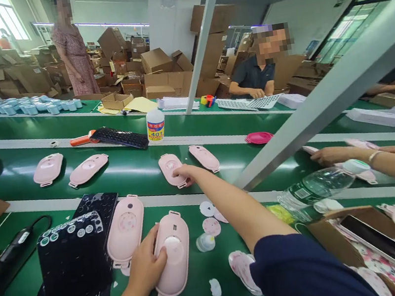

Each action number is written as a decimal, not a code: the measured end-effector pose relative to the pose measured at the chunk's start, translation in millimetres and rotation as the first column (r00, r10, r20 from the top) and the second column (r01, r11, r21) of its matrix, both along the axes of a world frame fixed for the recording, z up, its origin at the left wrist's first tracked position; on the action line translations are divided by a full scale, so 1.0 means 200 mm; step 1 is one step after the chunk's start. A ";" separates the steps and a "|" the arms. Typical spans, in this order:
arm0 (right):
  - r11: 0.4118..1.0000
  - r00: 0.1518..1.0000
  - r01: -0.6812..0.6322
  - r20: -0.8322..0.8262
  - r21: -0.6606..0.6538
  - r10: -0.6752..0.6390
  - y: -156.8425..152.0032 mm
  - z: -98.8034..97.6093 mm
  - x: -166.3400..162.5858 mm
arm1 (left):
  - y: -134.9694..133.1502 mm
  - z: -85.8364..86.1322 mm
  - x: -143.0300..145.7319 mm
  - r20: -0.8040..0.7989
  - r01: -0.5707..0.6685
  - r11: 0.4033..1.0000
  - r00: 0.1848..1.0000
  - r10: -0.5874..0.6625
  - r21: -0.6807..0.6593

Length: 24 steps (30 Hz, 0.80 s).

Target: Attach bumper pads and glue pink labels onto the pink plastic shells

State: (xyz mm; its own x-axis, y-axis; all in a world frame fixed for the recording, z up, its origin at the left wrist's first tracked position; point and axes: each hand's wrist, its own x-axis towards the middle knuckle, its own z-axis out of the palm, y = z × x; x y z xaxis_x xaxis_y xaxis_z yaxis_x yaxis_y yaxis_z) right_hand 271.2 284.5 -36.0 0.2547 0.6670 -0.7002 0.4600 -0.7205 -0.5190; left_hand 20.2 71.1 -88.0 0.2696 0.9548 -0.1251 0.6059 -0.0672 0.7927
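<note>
My left hand grips a pink oval plastic cover by its left side, thumb on top. This cover has a small dark window near its upper end and a round pale disc in the middle. Beside it lies a second pink cover with a round printed pattern. Stretched out over the green belt, my right hand has its fingers on the edge of another pink cover. One more cover lies just right of it. A small glue bottle and round printed stickers are on the bench.
Black sticker sheets and a black corded tool lie left. A white bottle stands behind the belt. At right are a plastic water bottle, a box, a slanted metal post and a co-worker's hands.
</note>
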 end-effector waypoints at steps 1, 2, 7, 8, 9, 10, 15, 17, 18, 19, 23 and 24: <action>1.000 1.000 0.006 -0.002 -0.002 -0.006 0.00 0.00 0.01 | 0.00 -0.01 0.00 0.005 0.000 1.000 1.000 0.000 0.007; 1.000 1.000 0.010 -0.004 -0.003 -0.010 0.00 0.00 0.01 | 0.00 -0.01 -0.01 0.011 -0.001 1.000 1.000 0.000 0.014; 1.000 1.000 0.006 -0.008 -0.004 -0.006 -0.01 0.00 0.04 | 0.00 -0.02 -0.01 -0.002 -0.002 1.000 1.000 0.002 0.016; 1.000 1.000 0.004 -0.006 -0.004 -0.004 -0.01 0.00 0.04 | 0.00 -0.01 -0.01 -0.008 -0.004 1.000 1.000 0.004 0.014; 1.000 1.000 0.004 -0.002 -0.006 -0.004 -0.01 0.00 0.05 | 0.00 -0.01 -0.01 -0.012 -0.007 1.000 1.000 0.007 0.013; 1.000 1.000 0.003 0.001 -0.006 -0.003 -0.01 -0.01 0.05 | 0.00 -0.01 -0.01 -0.014 -0.008 1.000 1.000 0.008 0.012; 1.000 1.000 -0.001 0.012 -0.006 0.001 -0.03 0.01 0.07 | -0.01 0.00 -0.01 -0.010 0.005 1.000 1.000 -0.005 0.012; 1.000 1.000 -0.007 0.023 -0.005 0.007 -0.05 0.02 0.08 | -0.01 0.00 0.00 -0.008 0.008 1.000 1.000 -0.008 0.011; 1.000 0.999 -0.014 0.029 -0.003 0.014 -0.06 0.03 0.08 | -0.01 0.00 0.00 -0.009 0.009 1.000 1.000 -0.009 0.009; 1.000 0.999 -0.024 0.035 0.000 0.024 -0.07 0.04 0.08 | 0.00 0.00 0.00 -0.013 0.009 1.000 1.000 -0.009 0.008; 0.993 0.993 -0.112 0.037 0.032 0.110 -0.09 0.09 0.02 | 0.02 -0.02 -0.03 -0.029 -0.012 1.000 1.000 0.012 0.025; 0.989 0.990 -0.138 0.038 0.052 0.136 -0.09 0.11 -0.01 | 0.02 -0.03 -0.04 -0.027 -0.011 0.999 1.000 0.012 0.032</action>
